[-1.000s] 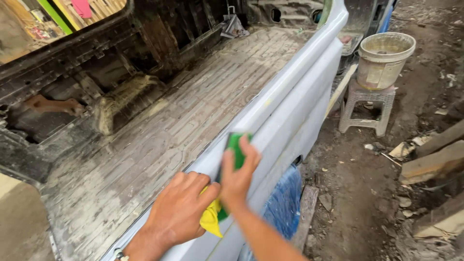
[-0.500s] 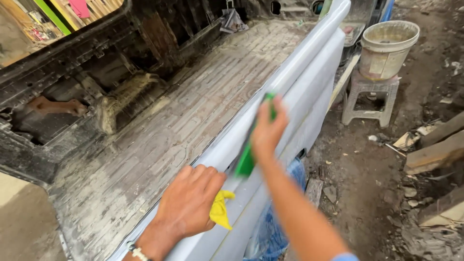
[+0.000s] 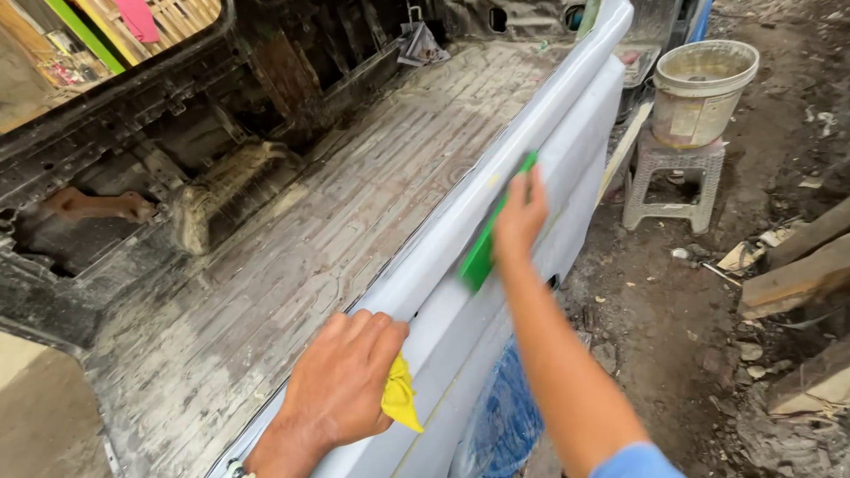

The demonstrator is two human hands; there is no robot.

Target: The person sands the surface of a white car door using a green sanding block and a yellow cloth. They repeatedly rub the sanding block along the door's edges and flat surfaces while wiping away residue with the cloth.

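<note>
Head view, nearest first: my left hand [image 3: 341, 385] presses a yellow cloth [image 3: 398, 398] onto the pale grey side panel [image 3: 567, 150], fingers curled over its top edge to steady me. Farther along, my right hand [image 3: 521, 217] grips a green sanding block [image 3: 485, 248], flat against the panel.

Soft, even daylight filled the scene, brightest on the pale grey side panel [image 3: 567, 133], which showed a mild sheen but no harsh glare. Left of that panel the stripped interior sank into deep shadow. The green block [image 3: 489, 237] on the panel was smeared by motion blur. Straight lines bowed slightly toward the frame's edges, and the rest stayed fairly sharp.
</note>
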